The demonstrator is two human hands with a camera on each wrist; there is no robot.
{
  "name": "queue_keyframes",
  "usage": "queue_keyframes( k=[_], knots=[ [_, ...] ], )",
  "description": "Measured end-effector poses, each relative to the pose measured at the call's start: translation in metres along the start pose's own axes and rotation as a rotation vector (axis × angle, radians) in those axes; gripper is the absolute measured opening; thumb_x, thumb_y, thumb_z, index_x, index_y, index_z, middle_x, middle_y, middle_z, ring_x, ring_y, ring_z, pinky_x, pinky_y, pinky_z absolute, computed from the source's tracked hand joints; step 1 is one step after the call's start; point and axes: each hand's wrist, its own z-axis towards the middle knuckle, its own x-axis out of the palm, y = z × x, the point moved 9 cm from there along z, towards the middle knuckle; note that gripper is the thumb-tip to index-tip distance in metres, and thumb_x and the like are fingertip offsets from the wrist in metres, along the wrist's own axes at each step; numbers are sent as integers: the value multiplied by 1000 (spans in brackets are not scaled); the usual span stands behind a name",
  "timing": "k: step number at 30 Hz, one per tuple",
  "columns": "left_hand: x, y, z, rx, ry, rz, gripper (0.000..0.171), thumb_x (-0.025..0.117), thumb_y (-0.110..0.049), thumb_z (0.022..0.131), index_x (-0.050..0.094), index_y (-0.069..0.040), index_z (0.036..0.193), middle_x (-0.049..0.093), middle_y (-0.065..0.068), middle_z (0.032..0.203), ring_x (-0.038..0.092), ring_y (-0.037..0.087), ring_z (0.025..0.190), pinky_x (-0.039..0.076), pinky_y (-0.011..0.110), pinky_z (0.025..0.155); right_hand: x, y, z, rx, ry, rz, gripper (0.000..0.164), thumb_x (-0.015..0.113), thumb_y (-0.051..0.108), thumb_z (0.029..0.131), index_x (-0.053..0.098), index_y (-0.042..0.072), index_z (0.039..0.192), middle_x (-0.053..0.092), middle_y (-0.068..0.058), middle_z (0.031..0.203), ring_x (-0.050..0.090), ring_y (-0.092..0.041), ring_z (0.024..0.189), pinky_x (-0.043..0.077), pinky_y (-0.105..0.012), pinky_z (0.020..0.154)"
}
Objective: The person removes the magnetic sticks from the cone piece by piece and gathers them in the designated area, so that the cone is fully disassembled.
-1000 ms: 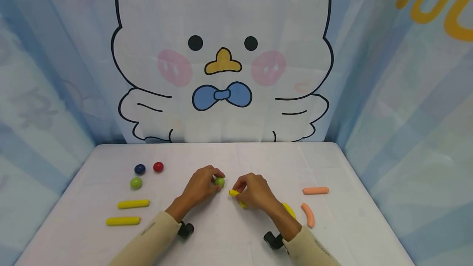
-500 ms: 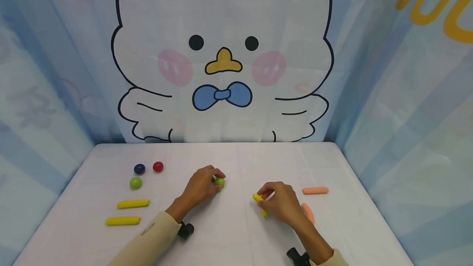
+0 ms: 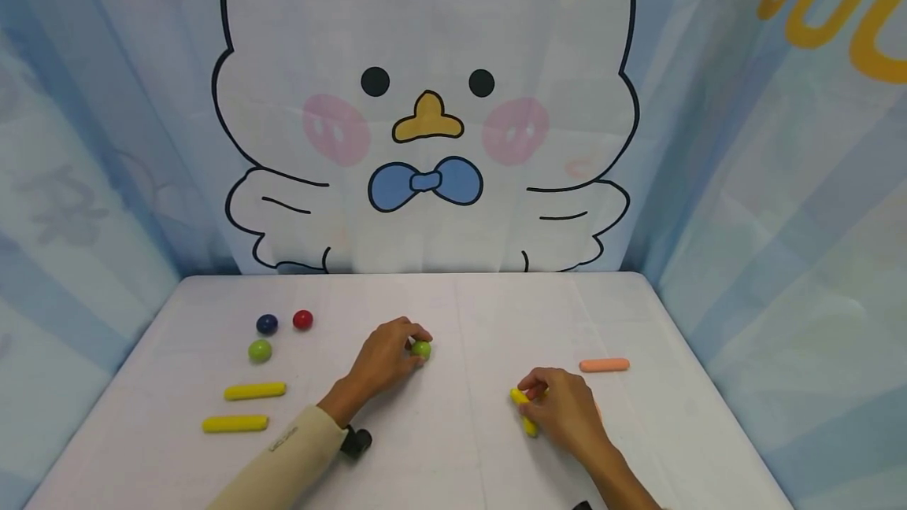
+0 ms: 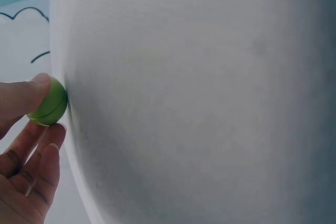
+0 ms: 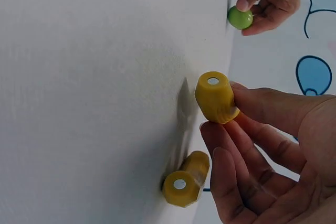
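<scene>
My left hand (image 3: 386, 352) pinches a small green ball (image 3: 421, 349) between thumb and fingers, right at the white table's surface. In the left wrist view a seam line shows on the ball (image 4: 51, 103). My right hand (image 3: 563, 408) pinches a yellow stick (image 3: 524, 413) by its middle, tilted, to the right of the table's centre. Its near end, with a pale round spot, faces the right wrist camera, where the stick (image 5: 214, 98) stands over its shadow. Close below it lies another yellow stick (image 5: 184, 184), largely hidden behind the right hand in the head view.
On the left of the table (image 3: 397, 463) lie a dark blue ball (image 3: 267, 324), a red ball (image 3: 302, 319), a second green ball (image 3: 260, 350) and two yellow sticks (image 3: 255, 391). An orange stick (image 3: 605, 365) lies at the right; the right hand covers most of a curved orange one.
My right hand has moved right and toward me with the yellow stick, from beside the green ball to near the orange sticks. The left hand has stayed in place on the ball.
</scene>
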Motion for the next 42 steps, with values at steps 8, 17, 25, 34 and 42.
queue_keyframes(
  k=[8,17,25,34,42],
  knots=[
    [0,0,-1,-17,6,-1,32,90,-3,82,80,-12,110,72,-1,100,70,19,92,58,37,83,-2,-1,-3,-33,-42,-58,26,95,8,73,79,18,91,72,7,82,62,-9,79,50,-30,72],
    [0,-1,-3,-32,20,-8,31,89,-4,83,80,-12,112,72,0,101,70,20,94,58,39,85,-4,-1,-8,-39,-48,-73,25,93,3,75,80,18,89,74,6,87,64,-8,82,52,-31,74],
    [-5,-5,-6,-30,6,-13,32,90,-4,83,80,-12,112,72,-1,103,71,19,94,59,40,87,-3,-5,-10,-36,-41,-32,26,92,0,75,80,18,89,76,7,87,66,-6,82,56,-31,76],
    [-29,12,-22,-116,0,37,33,89,-8,86,79,-17,116,71,-4,108,68,17,98,58,38,91,-4,-7,-10,-29,-46,-30,25,92,2,75,81,19,89,75,8,86,66,-6,82,54,-31,76],
    [-57,39,-43,-169,1,107,36,87,-10,88,77,-17,121,71,-1,113,67,18,100,59,41,91,-4,-7,-10,-33,-44,-24,24,92,1,75,81,18,89,75,7,85,66,-7,81,55,-33,76]
  ],
)
